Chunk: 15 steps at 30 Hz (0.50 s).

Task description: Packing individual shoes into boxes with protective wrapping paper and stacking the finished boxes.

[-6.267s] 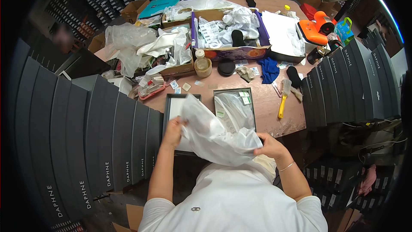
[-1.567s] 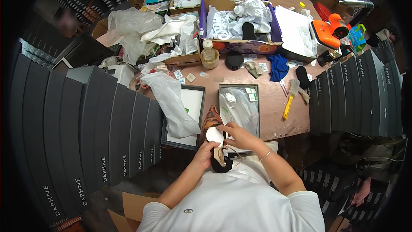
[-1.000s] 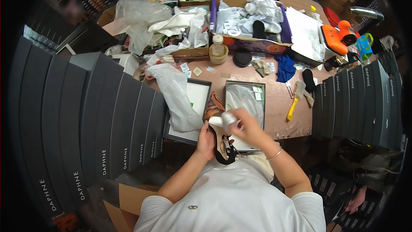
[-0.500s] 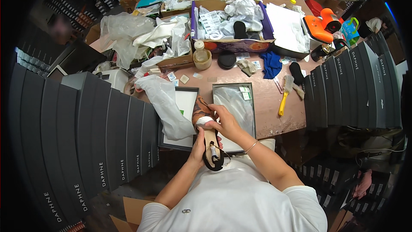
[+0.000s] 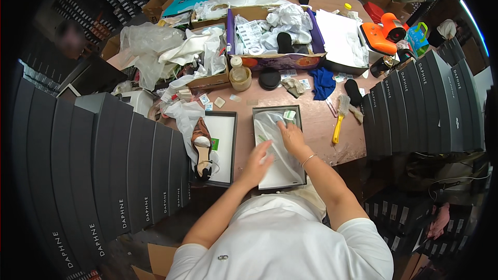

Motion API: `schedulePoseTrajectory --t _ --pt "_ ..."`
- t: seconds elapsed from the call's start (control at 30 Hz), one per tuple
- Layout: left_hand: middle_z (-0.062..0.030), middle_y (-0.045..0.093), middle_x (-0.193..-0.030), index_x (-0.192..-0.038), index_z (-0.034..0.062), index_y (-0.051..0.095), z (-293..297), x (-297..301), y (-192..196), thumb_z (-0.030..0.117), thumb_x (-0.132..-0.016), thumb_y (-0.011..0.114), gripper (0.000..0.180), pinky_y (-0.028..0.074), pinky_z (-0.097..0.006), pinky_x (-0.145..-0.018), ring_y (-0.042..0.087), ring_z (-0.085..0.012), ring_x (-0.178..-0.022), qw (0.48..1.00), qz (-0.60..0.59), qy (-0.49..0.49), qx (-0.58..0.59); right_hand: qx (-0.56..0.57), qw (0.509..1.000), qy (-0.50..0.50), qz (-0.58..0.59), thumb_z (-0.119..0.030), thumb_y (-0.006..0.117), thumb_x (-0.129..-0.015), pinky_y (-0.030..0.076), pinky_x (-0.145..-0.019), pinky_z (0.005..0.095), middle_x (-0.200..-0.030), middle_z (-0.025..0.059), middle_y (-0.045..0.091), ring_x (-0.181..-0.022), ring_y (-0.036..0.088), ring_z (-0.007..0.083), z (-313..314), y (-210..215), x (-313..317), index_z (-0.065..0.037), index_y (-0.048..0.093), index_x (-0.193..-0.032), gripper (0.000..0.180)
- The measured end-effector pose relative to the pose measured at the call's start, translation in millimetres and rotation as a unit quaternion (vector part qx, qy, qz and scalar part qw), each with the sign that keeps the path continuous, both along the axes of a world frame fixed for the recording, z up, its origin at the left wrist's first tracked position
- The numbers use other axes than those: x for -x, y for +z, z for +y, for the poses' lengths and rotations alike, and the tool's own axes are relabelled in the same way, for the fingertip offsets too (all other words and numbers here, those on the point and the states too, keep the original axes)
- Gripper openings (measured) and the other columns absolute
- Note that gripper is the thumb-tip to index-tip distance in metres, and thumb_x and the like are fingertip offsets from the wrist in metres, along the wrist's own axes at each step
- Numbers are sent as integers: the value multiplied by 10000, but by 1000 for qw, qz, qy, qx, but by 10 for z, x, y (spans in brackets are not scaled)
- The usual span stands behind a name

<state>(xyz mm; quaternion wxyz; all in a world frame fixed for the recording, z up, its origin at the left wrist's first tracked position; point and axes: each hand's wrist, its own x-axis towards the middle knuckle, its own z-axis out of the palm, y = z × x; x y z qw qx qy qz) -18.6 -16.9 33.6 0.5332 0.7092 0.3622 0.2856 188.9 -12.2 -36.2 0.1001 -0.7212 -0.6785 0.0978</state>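
A shallow grey shoebox (image 5: 253,123) stands in front of me with a translucent plastic bag (image 5: 271,128) lying in it. My right hand (image 5: 292,138) is at the bag's upper right part, fingertips closed on the plastic. Over the box's left side hovers my left hand (image 5: 257,164), fingers stretched apart, holding nothing and slightly blurred. To its left, a brown patterned sandal (image 5: 202,148) with a black strap and pale insole, stuffed with white paper, rests on the grey box lid (image 5: 224,148) and a white wrapping sheet (image 5: 185,118).
Stacked dark shoeboxes (image 5: 111,161) wall the left, with more (image 5: 415,103) at right. A yellow-handled brush (image 5: 338,124), blue cloth (image 5: 323,84) and glue jar (image 5: 239,76) lie beyond the box. A purple carton (image 5: 280,61) of crumpled paper stands farther back.
The sandal has left both hands and now lies at the left on the lid and sheet. Both hands have moved over to the shoebox, the right one onto the plastic bag.
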Motion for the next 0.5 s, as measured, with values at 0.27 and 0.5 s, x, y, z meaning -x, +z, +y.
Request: schedulePoseTrajectory --t 0.27,0.5 --pt "-136 495 -1319 -1353 67 451 118 -337 -554 276 -914 535 493 390 -350 -959 486 -231 -1178 976 83 4 203 219 771 -132 583 46 548 -778 510 -636 297 -884 95 633 -776 626 162 -42 937 -532 -83 467 -1177 427" --pt "-102 559 -1225 -1356 80 392 -476 -207 482 520 -865 592 689 461 -443 -938 572 -287 -1097 711 -309 49 629 3 880 -124 459 -80 586 -889 505 -709 254 -901 75 645 -803 615 123 -347 826 241 -57 410 -1258 409"
